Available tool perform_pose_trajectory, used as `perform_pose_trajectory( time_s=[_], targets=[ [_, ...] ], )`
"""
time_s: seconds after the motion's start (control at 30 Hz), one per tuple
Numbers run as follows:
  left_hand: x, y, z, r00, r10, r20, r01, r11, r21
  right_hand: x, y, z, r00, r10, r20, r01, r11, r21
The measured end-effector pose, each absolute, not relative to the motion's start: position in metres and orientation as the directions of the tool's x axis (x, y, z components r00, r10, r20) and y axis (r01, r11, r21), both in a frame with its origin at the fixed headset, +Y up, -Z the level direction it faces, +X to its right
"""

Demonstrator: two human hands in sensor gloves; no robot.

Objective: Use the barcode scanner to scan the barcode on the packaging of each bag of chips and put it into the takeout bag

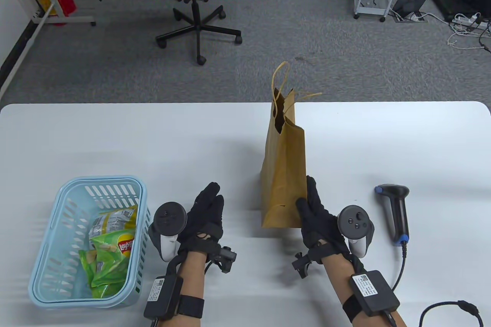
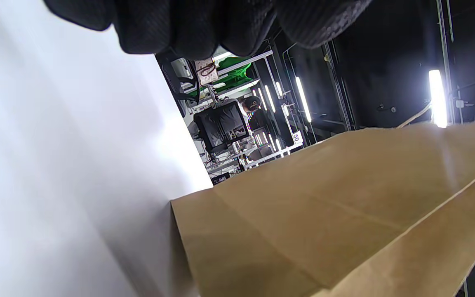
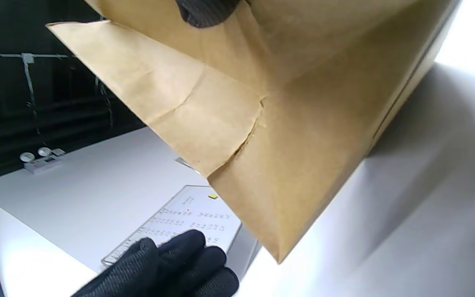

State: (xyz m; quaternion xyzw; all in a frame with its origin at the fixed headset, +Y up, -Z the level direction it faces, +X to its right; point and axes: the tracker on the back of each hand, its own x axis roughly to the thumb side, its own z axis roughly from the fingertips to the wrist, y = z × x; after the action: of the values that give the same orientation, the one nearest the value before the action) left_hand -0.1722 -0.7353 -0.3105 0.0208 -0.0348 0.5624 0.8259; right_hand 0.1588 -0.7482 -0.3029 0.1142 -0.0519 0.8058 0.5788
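The brown paper takeout bag (image 1: 284, 166) stands upright mid-table, narrow and mostly flat, handles at the top. My right hand (image 1: 307, 196) pinches its lower right edge, thumb on the near face and fingers along the side; a fingertip (image 3: 204, 12) presses the paper (image 3: 303, 123). My left hand (image 1: 211, 198) hovers left of the bag with straight fingers, apart from it and holding nothing; its fingers (image 2: 204, 24) hang above the bag's side (image 2: 344, 214). Green chip bags (image 1: 115, 242) lie in the blue basket (image 1: 103, 180). The black barcode scanner (image 1: 399, 212) lies right of my right hand.
The basket sits at the table's front left. The scanner's cable (image 1: 401, 269) trails toward the front edge. A flat white card (image 3: 188, 218) lies on the table behind the bag in the right wrist view. Bare table (image 1: 383, 143) lies beyond the scanner.
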Motion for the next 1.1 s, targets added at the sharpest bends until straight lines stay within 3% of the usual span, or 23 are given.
perform_pose_trajectory(
  time_s=[0.3,0.5,0.63,0.87,1.0,1.1],
  targets=[
    [-0.172,-0.736,-0.310,0.382,0.921,0.081,-0.923,0.385,-0.021,0.149,-0.775,-0.305,-0.407,0.911,0.068,-0.887,-0.412,0.207],
    [-0.173,-0.737,-0.310,0.391,0.917,0.084,-0.918,0.394,-0.028,0.149,-0.771,-0.304,-0.411,0.907,0.090,-0.875,-0.421,0.240],
    [-0.175,-0.737,-0.309,0.396,0.914,0.083,-0.917,0.399,-0.022,0.169,-0.750,-0.301,-0.408,0.895,0.177,-0.870,-0.441,0.221],
    [-0.176,-0.738,-0.308,0.394,0.916,0.083,-0.918,0.396,-0.016,0.223,-0.727,-0.304,-0.554,0.783,0.282,-0.817,-0.576,-0.007],
    [-0.176,-0.738,-0.308,0.403,0.912,0.084,-0.914,0.405,-0.020,0.256,-0.719,-0.310,-0.595,0.780,0.195,-0.804,-0.575,-0.152],
    [-0.177,-0.738,-0.309,0.412,0.907,0.079,-0.909,0.415,-0.022,0.288,-0.717,-0.317,-0.715,0.698,0.030,-0.676,-0.680,-0.286]
  ],
)
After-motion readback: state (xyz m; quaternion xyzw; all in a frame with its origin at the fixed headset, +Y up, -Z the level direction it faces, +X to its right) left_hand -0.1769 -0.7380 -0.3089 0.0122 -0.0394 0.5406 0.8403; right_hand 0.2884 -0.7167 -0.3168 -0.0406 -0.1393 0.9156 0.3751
